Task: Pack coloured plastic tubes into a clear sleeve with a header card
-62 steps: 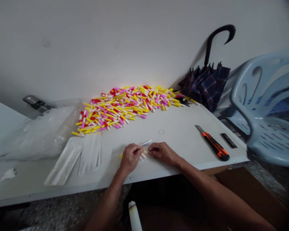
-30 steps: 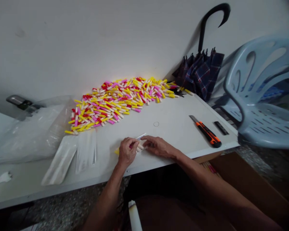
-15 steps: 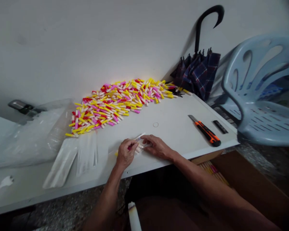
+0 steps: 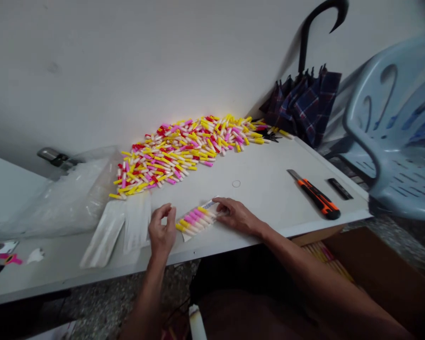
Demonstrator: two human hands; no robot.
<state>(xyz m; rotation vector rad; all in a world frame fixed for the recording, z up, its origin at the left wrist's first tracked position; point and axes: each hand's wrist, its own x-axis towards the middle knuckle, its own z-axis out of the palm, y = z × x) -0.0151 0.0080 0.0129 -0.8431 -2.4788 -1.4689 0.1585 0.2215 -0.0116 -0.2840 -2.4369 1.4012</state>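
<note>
A small clear packet [image 4: 196,220] with a row of yellow and pink capped pieces lies near the front edge of the white table [image 4: 265,179]. My right hand [image 4: 235,216] rests on the packet's right end, fingers pressing it down. My left hand [image 4: 162,230] hovers just left of the packet, fingers curled and apart, holding nothing. Behind, a long heap of yellow, pink, red and white capped pieces [image 4: 189,148] spreads along the wall.
Flat stacks of empty clear sleeves [image 4: 118,229] lie left of my left hand, beside a big clear plastic bag [image 4: 62,198]. An orange utility knife [image 4: 315,194] and a black strip [image 4: 340,188] lie at right. A plaid umbrella [image 4: 306,101] leans on the wall; a plastic chair [image 4: 400,132] and a cardboard box [image 4: 368,278] stand right.
My left hand has let go of the packet and drawn away to the left, uncovering the row of pieces inside. My right hand stays on the packet's right end.
</note>
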